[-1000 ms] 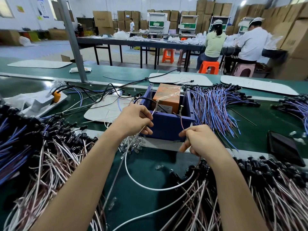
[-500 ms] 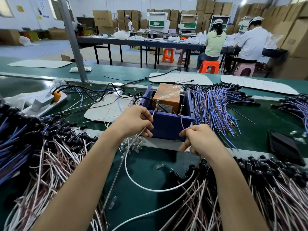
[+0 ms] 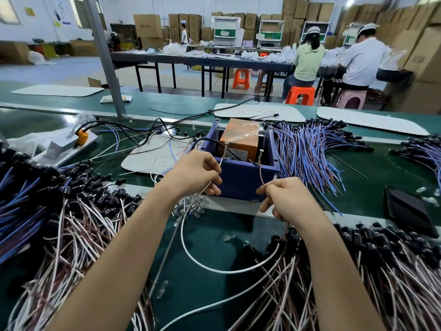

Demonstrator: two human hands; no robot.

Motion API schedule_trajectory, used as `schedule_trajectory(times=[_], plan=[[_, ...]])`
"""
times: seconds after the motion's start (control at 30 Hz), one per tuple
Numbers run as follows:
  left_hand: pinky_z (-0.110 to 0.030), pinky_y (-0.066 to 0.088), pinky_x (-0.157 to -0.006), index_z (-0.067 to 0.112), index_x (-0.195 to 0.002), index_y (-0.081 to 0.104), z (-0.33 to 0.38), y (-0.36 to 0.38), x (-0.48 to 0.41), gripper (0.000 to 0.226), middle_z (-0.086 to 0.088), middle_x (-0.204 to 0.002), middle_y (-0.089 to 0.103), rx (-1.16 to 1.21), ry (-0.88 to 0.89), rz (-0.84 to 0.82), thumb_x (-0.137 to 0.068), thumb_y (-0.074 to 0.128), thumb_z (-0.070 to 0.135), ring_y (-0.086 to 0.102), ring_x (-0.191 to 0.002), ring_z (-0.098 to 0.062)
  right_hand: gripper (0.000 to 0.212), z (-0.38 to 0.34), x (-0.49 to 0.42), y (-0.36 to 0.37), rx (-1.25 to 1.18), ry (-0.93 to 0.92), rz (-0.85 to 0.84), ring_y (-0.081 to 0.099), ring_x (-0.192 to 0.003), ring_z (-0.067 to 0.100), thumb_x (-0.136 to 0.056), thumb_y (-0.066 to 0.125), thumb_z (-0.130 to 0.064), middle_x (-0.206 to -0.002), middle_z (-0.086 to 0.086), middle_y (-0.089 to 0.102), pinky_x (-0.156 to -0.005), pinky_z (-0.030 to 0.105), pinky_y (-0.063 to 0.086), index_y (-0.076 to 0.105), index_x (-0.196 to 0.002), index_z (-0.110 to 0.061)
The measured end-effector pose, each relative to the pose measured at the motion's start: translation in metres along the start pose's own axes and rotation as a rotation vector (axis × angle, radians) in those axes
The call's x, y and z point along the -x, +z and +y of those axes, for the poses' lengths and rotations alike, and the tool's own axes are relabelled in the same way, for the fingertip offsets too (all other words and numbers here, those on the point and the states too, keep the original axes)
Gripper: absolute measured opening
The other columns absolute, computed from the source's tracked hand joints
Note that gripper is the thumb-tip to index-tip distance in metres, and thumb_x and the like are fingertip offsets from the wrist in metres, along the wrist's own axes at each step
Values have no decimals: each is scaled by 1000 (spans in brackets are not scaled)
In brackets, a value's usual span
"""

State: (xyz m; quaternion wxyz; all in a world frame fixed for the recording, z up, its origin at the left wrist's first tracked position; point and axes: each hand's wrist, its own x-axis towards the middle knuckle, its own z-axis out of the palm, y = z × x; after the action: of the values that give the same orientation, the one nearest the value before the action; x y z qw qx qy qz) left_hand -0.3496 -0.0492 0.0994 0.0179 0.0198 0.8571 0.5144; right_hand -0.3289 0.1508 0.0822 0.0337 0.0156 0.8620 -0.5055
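Note:
My left hand (image 3: 194, 174) pinches a thin white wire (image 3: 191, 249) that runs up to a metal screw post (image 3: 224, 150) on the near wall of a blue plastic bin (image 3: 238, 181). My right hand (image 3: 287, 199) pinches a thin brown wire (image 3: 261, 176) that rises to a second screw post (image 3: 260, 156) on the same wall. The white wire loops down across the green belt between my forearms. An orange box (image 3: 239, 139) sits inside the bin.
Heaps of white and brown wires with black connectors lie at left (image 3: 71, 225) and right (image 3: 381, 271). Blue-purple wires (image 3: 307, 154) fan out right of the bin. A black tray (image 3: 408, 211) lies far right. Small clear bulbs (image 3: 191, 206) are scattered near my left wrist. Seated people work behind.
Both hands stay at the bin's near wall; the right hand has shifted slightly, its pinch on the brown wire now a little lower. The wires have barely moved.

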Motion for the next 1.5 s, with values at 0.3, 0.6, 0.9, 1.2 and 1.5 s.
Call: schedule_trajectory(times=[0.3, 0.6, 0.9, 1.2, 1.5], plan=[[-23, 52, -46, 4, -89, 51, 1, 0, 2, 10, -17, -74, 70, 6, 22, 41, -91, 50, -5, 67, -49, -21, 24, 5, -4, 2, -28, -130, 160, 44, -38, 0, -90, 58, -12, -40, -7, 56, -50, 21, 32, 68, -71, -23], [-21, 51, -47, 6, -90, 55, 1, 0, 3, 7, -16, -74, 71, -5, 29, 51, -94, 54, 1, 68, -51, -21, 37, 4, -5, 3, 16, -126, 132, 46, -34, -5, -85, 53, -3, -37, -10, 55, -36, 8, 29, 69, -117, -12], [-22, 53, -49, 5, -95, 57, -2, -2, 3, 3, -15, -76, 72, -15, 34, 53, -95, 55, 3, 70, -56, -24, 35, 5, -3, 2, 21, -138, 123, 47, -35, -4, -88, 54, -5, -39, -11, 55, -42, 11, 30, 69, -118, -14], [-24, 52, -52, 5, -87, 56, 0, -23, 10, 11, -7, -66, 71, -179, -4, -305, -89, 49, -2, 66, -59, -20, 15, -2, 8, -14, -32, -60, -67, 33, -38, 5, -92, 57, -12, -58, 6, 70, -42, 14, 31, 72, -96, -12], [-35, 57, -79, 6, -107, 63, 17, -42, 26, 35, -15, -107, 70, 472, 373, -1241, -89, 64, 36, 69, -91, -26, 49, -28, 50, -50, -140, -227, -887, 63, -48, 12, -87, 49, -52, -92, 11, 75, -36, 13, 34, 73, -107, -14]])
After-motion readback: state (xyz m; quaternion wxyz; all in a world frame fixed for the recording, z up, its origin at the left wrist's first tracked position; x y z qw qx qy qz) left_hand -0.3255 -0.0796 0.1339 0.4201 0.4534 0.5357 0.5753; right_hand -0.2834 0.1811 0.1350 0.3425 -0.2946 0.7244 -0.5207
